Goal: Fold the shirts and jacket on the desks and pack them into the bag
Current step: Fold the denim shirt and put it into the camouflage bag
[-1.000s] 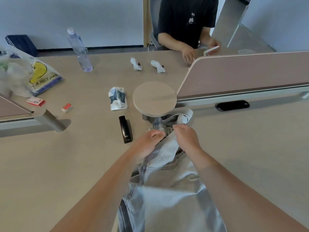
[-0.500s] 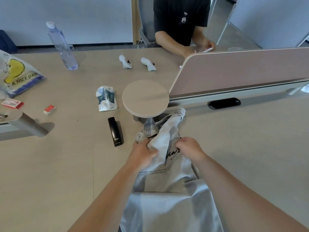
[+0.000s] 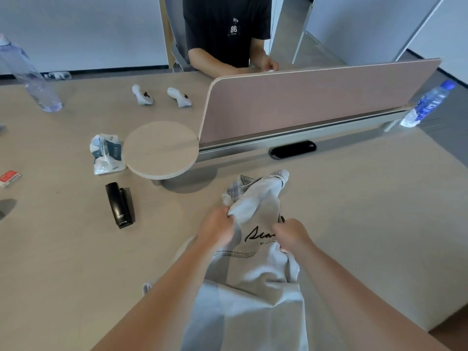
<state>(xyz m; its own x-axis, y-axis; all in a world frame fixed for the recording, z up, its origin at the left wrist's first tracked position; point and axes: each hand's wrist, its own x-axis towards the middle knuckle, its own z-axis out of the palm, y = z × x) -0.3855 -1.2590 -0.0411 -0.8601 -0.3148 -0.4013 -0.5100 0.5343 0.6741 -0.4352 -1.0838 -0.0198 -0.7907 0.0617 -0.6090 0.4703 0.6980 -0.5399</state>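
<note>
A pale denim jacket (image 3: pixel 253 272) lies on the desk (image 3: pixel 76 249) in the lower centre of the frame. It runs from the bottom edge up toward the middle, and its bunched top shows a plaid lining (image 3: pixel 234 192). Black script lettering (image 3: pixel 258 234) shows on the cloth between the two hands. The left hand (image 3: pixel 217 230) grips a fold at the jacket's upper left, fingers curled round the cloth. The right hand (image 3: pixel 291 234) pinches the fabric just right of the lettering, fingers curled in.

A black stapler (image 3: pixel 119 205) lies left of the jacket, apart from it. Above the stapler sit a crumpled tissue pack (image 3: pixel 106 153) and a round disc (image 3: pixel 160 148), which meets a pink divider (image 3: pixel 316 97) running right. Two white controllers (image 3: pixel 142 95) lie upper centre. One bottle (image 3: pixel 30 79) stands at upper left, and a blue-capped bottle (image 3: pixel 428 103) stands at the right edge. A red box (image 3: pixel 10 178) lies at the left edge. A person (image 3: pixel 228 34) in a black shirt sits at top centre.
</note>
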